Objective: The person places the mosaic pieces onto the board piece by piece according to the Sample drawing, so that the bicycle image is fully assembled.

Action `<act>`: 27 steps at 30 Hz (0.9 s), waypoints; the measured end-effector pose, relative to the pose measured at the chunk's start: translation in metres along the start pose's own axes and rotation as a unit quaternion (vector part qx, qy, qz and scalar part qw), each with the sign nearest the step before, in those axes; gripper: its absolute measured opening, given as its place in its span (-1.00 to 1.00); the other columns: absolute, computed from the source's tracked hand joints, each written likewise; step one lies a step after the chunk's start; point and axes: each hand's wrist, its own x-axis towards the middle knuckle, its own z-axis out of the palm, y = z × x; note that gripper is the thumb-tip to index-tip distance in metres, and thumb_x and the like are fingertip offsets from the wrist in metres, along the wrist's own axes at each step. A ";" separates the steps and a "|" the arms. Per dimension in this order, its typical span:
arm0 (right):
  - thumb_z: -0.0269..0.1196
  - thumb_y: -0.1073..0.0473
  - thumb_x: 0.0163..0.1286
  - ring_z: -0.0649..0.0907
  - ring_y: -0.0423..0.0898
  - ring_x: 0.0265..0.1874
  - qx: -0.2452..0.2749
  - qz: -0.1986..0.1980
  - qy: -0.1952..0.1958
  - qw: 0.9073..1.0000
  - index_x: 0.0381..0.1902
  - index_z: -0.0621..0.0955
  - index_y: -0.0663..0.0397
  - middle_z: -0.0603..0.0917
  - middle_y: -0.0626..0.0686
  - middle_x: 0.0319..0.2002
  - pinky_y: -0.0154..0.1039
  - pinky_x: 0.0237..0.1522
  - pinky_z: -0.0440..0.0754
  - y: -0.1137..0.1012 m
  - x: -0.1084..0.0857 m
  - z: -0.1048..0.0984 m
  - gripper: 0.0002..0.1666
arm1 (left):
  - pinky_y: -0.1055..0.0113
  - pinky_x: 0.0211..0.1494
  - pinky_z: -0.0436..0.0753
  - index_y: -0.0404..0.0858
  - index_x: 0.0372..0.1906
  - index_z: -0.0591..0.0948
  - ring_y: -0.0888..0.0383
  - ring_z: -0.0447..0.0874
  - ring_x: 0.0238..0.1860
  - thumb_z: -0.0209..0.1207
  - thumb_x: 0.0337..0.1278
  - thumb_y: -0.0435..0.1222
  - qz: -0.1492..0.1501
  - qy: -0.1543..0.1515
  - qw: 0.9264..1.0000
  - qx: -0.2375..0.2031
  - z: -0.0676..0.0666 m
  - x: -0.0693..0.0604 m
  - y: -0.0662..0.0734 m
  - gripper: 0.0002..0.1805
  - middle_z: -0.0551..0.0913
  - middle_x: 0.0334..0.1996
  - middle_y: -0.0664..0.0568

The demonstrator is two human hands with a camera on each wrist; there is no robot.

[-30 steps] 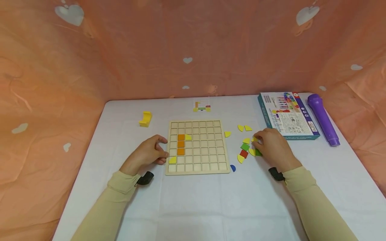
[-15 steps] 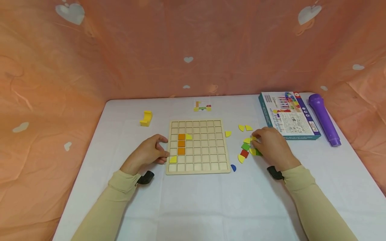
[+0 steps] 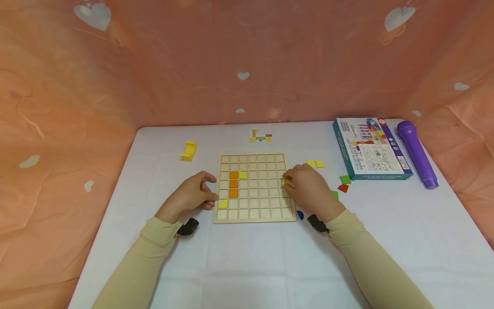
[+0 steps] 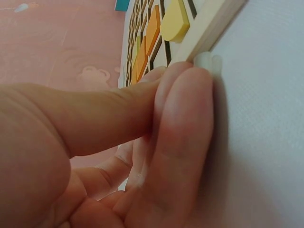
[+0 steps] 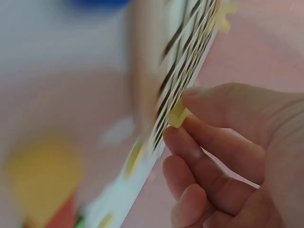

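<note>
A pale wooden grid board (image 3: 254, 222) lies mid-table. Three orange square tiles (image 3: 233, 183) stand in a column on its left side, with a yellow quarter-round tile (image 3: 243, 174) beside the top one. Lower left on the board is another yellow tile (image 3: 222, 204), seen with a rounded corner in the left wrist view. My left hand (image 3: 189, 195) touches the board's left edge with relaxed fingers. Between thumb and fingertips my right hand (image 3: 310, 189) pinches a small yellow tile (image 5: 177, 114) over the board's right side. That hand hides part of the loose tiles.
Loose green (image 3: 345, 179), red (image 3: 343, 188) and yellow tiles (image 3: 320, 164) lie to the right, plus a blue half-round tile (image 3: 300, 215). A pattern card (image 3: 260, 134) and yellow stand (image 3: 188, 151) are behind the board. A box (image 3: 372, 148) and purple microphone-shaped object (image 3: 417, 153) lie far right.
My right hand has moved left from the loose tiles to the board's right side, carrying a yellow tile. Green and red tiles formerly under it now show. My left hand stays by the board.
</note>
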 end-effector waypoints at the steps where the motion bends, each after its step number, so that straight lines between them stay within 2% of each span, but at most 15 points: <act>1: 0.46 0.24 0.42 0.72 0.09 -0.02 0.001 -0.010 -0.001 1.000 0.04 0.81 0.23 0.84 0.14 -0.06 -0.01 0.07 0.80 -0.006 0.002 0.002 -0.72 | 0.33 -0.20 0.87 -0.30 0.40 0.43 0.12 0.80 -0.36 0.41 0.35 -0.44 0.000 -0.001 1.000 -0.001 0.000 0.000 0.000 -0.39 0.67 -0.21 -0.19; 5: 0.48 0.24 0.37 0.70 0.06 -0.08 0.003 -0.045 0.000 0.999 -0.02 0.82 0.20 0.83 0.09 -0.13 -0.06 -0.03 0.80 -0.030 0.008 0.011 -0.75 | 0.34 -0.21 0.86 -0.29 0.40 0.43 0.13 0.79 -0.37 0.42 0.35 -0.44 -0.002 -0.001 1.000 -0.001 0.001 0.001 0.000 -0.39 0.67 -0.21 -0.18; 10: 0.48 0.25 0.36 0.70 0.02 -0.10 0.011 -0.088 -0.002 0.996 -0.06 0.83 0.17 0.82 0.06 -0.17 -0.10 -0.06 0.81 -0.061 0.012 0.022 -0.79 | 0.35 -0.22 0.85 -0.28 0.40 0.43 0.13 0.79 -0.38 0.43 0.35 -0.42 -0.009 0.001 1.000 0.001 0.001 0.000 0.001 -0.39 0.67 -0.20 -0.18; 15: 0.46 0.27 0.35 0.67 -0.01 -0.15 0.017 -0.121 -0.009 0.992 -0.09 0.84 0.13 0.80 0.04 -0.19 -0.14 -0.14 0.78 -0.085 0.015 0.034 -0.81 | 0.36 -0.23 0.85 -0.28 0.39 0.44 0.14 0.79 -0.40 0.42 0.36 -0.42 -0.003 0.001 1.000 -0.002 0.000 0.001 0.000 -0.41 0.69 -0.22 -0.17; 21: 0.48 0.23 0.34 0.59 -0.09 -0.26 0.007 -0.141 -0.015 0.990 -0.13 0.85 0.03 0.78 -0.04 -0.25 -0.26 -0.28 0.68 -0.100 0.017 0.046 -0.85 | 0.36 -0.24 0.85 -0.30 0.39 0.44 0.16 0.80 -0.42 0.40 0.38 -0.42 0.009 -0.002 1.000 -0.005 0.000 0.001 -0.002 -0.42 0.69 -0.23 -0.16; 27: 0.48 0.23 0.36 0.62 -0.08 -0.22 -0.002 -0.149 -0.020 0.989 -0.13 0.85 0.05 0.78 -0.04 -0.26 -0.26 -0.19 0.72 -0.104 0.018 0.051 -0.86 | 0.35 -0.23 0.85 -0.30 0.38 0.44 0.15 0.80 -0.41 0.39 0.38 -0.42 0.008 -0.004 1.000 -0.005 0.000 0.001 -0.001 -0.43 0.70 -0.23 -0.16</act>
